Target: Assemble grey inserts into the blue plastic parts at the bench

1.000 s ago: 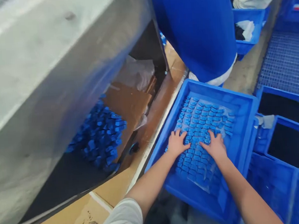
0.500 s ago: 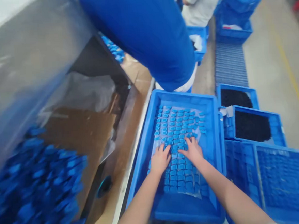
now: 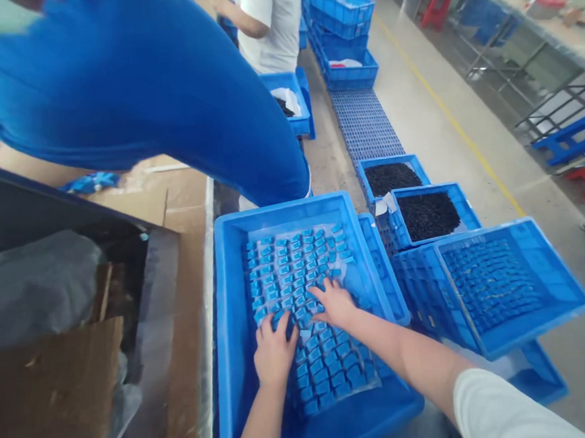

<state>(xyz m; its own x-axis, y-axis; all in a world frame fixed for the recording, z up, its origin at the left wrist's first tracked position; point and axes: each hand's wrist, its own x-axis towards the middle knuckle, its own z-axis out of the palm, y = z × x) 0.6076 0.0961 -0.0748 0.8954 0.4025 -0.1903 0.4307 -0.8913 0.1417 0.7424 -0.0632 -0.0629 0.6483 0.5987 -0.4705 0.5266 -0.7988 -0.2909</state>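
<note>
A blue plastic crate point(image 3: 229, 283) stands in front of me, with rows of small blue blocks point(image 3: 328, 370) laid out on a thin pale sheet point(image 3: 359, 278). My left hand point(image 3: 273, 350) rests over the left-middle rows, its fingers apart and bent down, tips touching the blocks. To its right and slightly farther off, my right hand point(image 3: 336, 304) reaches in with thumb and fingers spread above neighbouring blocks. No lifted block shows in either hand. Some blocks under the palms and fingertips are hidden.
A co-worker's blue sleeve point(image 3: 179, 100) crosses beyond the crate. At the left is a workbench edge point(image 3: 192, 319) with cardboard point(image 3: 59, 395). On the right stand crates of black pieces point(image 3: 430, 216) and a tilted crate point(image 3: 553, 294) of blue blocks. Another person point(image 3: 271, 20) is farther back.
The view has swung right, so the crate sits farther left in it. My hands remain over the blocks, the left now nearer to me than the right. The co-worker's sleeve now reaches farther left.
</note>
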